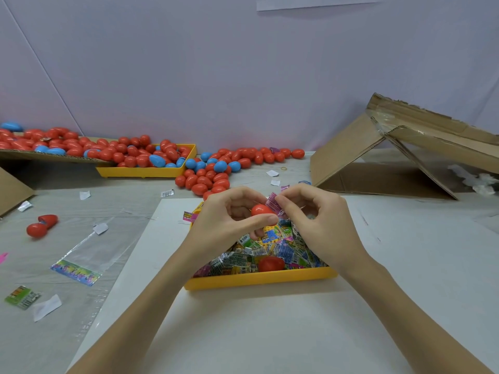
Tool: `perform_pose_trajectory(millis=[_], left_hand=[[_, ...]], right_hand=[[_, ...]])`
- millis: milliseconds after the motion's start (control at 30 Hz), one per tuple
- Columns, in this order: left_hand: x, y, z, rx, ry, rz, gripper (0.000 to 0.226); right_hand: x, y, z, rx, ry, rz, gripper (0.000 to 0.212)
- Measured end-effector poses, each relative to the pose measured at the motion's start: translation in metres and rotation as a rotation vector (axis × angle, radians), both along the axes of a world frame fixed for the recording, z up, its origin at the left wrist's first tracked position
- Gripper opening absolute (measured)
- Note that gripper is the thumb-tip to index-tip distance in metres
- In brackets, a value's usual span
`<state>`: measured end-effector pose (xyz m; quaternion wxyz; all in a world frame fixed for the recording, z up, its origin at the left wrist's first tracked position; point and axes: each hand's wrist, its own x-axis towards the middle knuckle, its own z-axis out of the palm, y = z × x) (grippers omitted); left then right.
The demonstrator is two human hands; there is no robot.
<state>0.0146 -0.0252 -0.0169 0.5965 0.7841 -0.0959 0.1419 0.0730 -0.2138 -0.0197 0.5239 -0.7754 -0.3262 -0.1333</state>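
Unreadable print, pink packet against red egg

A yellow tray at the desk's far side was heaped with red and blue eggs. More lay on a cardboard sheet to its left and loose on the desk to its right. An opened red egg lay at the left, near a clear bag and a green packet. A torn box stood open at the far right.
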Motion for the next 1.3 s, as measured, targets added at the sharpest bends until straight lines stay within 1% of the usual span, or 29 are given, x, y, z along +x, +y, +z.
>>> perform_pose_trajectory(millis=[167,367,433,567,633,767,867,933,1067,1200,1300], left_hand=[[0.000,0.001,0.000,-0.002,-0.001,0.004,0.034],[0.001,0.001,0.002,-0.050,0.008,0.040,0.032],[0.000,0.002,0.002,-0.045,0.012,0.040,0.032],[-0.001,0.002,0.003,-0.046,0.014,0.031,0.033],[-0.001,0.002,0.003,-0.047,0.015,0.034,0.037],[-0.001,0.002,0.003,-0.087,0.005,0.032,0.034],[-0.002,0.001,0.004,-0.136,0.001,0.052,0.034],[-0.002,0.001,0.004,-0.158,-0.003,0.053,0.034],[-0.003,0.002,0.004,-0.203,-0.018,0.087,0.040],[-0.002,0.002,0.002,-0.222,-0.026,0.105,0.041],[0.000,-0.001,-0.001,-0.224,-0.037,0.127,0.041]], right_hand=[[0.001,-0.001,0.000,-0.008,0.023,0.020,0.008],[-0.001,0.000,0.004,0.107,0.209,0.065,0.009],[-0.001,-0.001,0.007,0.101,0.229,0.072,0.013],[-0.004,0.000,0.010,0.080,0.258,0.113,0.031],[-0.004,0.000,0.010,0.069,0.245,0.106,0.028],[-0.002,-0.002,0.009,0.051,0.277,0.130,0.009],[-0.002,-0.003,0.010,0.104,0.347,0.202,0.009],[-0.003,-0.003,0.011,0.090,0.324,0.221,0.009],[-0.004,-0.001,0.008,0.051,0.234,0.174,0.004],[-0.003,0.000,0.005,0.067,0.158,0.098,0.015],[-0.001,-0.003,0.003,0.111,0.185,0.094,0.015]])
